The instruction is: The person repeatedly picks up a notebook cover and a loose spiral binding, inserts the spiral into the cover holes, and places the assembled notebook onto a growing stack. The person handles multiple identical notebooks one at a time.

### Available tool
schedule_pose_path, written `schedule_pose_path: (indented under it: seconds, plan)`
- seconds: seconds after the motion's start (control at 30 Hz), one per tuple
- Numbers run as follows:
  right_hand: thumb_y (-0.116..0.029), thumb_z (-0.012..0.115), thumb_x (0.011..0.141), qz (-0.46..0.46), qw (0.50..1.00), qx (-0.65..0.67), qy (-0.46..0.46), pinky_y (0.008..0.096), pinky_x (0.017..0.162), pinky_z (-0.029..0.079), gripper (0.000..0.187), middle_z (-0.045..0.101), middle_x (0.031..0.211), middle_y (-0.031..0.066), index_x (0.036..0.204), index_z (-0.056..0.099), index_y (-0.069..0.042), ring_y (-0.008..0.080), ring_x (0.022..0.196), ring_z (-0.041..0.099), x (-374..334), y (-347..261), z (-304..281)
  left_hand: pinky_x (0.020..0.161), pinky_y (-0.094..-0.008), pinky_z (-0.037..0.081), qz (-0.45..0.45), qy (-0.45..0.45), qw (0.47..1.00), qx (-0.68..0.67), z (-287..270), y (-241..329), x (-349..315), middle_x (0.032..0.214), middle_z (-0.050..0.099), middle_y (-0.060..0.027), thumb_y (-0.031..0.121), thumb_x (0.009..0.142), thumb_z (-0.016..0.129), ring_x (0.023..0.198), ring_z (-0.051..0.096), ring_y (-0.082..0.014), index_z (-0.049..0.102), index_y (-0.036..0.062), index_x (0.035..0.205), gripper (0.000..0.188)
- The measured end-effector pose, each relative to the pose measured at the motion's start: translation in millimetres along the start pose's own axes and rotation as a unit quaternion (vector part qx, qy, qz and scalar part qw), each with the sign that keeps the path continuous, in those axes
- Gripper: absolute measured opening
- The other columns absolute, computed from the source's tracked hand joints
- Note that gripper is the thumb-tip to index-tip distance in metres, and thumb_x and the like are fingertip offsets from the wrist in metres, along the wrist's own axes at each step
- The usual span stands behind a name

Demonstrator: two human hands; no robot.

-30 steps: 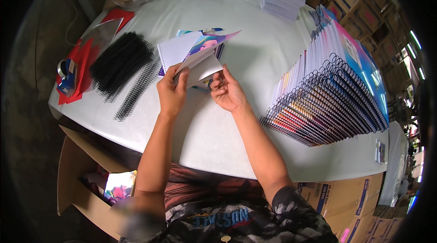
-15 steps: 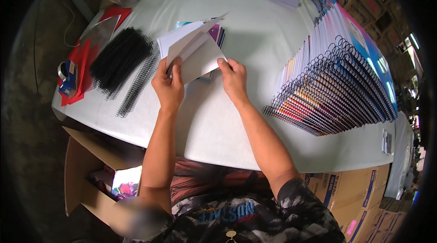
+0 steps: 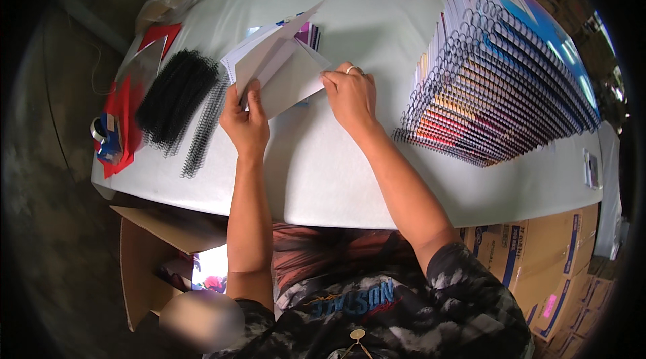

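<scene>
Above the table, my left hand is closed on the lower left edge of an unbound booklet of white sheets with a pale cover. Its leaves are fanned apart, and small punched holes run along the left edge of the white pages. My right hand, with a ring on one finger, pinches the right corner of the pale cover between thumb and fingers. Partly hidden behind the booklet, some colourful printed books lie on the table. Left of my left hand lie a heap of black spiral binding coils and a separate row of coils.
A tall pile of spiral-bound books stands at the right of the white-covered table. Red sheets and a tape dispenser lie at the left edge. An open carton sits below left; closed cartons are below right.
The view has shifted a little. My right hand has turned, its knuckles now facing up with the ring showing, still at the cover's corner. My left hand keeps its hold on the booklet.
</scene>
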State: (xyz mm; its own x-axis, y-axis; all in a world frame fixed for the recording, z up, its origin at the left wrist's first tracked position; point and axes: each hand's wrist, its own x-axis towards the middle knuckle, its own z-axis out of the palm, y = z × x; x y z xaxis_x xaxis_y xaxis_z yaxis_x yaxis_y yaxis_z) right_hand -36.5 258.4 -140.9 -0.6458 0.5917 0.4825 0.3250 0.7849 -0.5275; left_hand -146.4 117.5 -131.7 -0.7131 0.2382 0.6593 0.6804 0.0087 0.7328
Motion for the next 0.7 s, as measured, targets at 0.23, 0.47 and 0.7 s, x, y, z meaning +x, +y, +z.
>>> schedule_pose_path:
  seconds: [0.23, 0.47, 0.7]
  plan:
    - [-0.021, 0.059, 0.082, 0.099, 0.993, 0.061, 0.031, 0.0348, 0.076, 0.039, 0.022, 0.061, 0.083, 0.0064, 0.093, 0.068, -0.005, 0.0210, 0.077, 0.056, -2.6, 0.5, 7.4, 0.070, -0.0216, 0.044, -0.035, 0.000, 0.999, -0.011, 0.1, 0.4, -0.1, 0.079, 0.062, -0.0039, 0.012, 0.088, 0.058, 0.075, 0.054, -0.0076, 0.060, 0.0001, 0.095, 0.014]
    - [-0.023, 0.054, 0.083, 0.087, 0.974, 0.207, 0.039, 0.0339, 0.081, 0.037, 0.026, 0.065, 0.088, 0.0075, 0.094, 0.068, -0.004, 0.0230, 0.091, 0.056, -0.3, -7.4, -2.7, 0.072, -0.0223, 0.044, -0.022, -0.015, 1.000, -0.017, 1.5, -2.1, -0.6, 0.081, 0.062, -0.0054, 0.012, 0.088, 0.059, 0.077, 0.056, -0.0086, 0.060, -0.0011, 0.096, 0.015]
    - [-0.031, 0.044, 0.089, 0.072, 0.815, 0.575, 0.017, 0.0318, 0.096, 0.035, 0.049, 0.061, 0.109, 0.0166, 0.124, 0.047, 0.003, 0.0206, 0.104, 0.053, -1.9, -21.6, -1.2, 0.077, -0.0303, 0.048, 0.046, -0.167, 0.982, 0.077, 8.0, 2.5, -2.0, 0.093, 0.064, -0.0107, 0.008, 0.081, 0.064, 0.086, 0.062, -0.0197, 0.059, 0.0006, 0.103, 0.024]
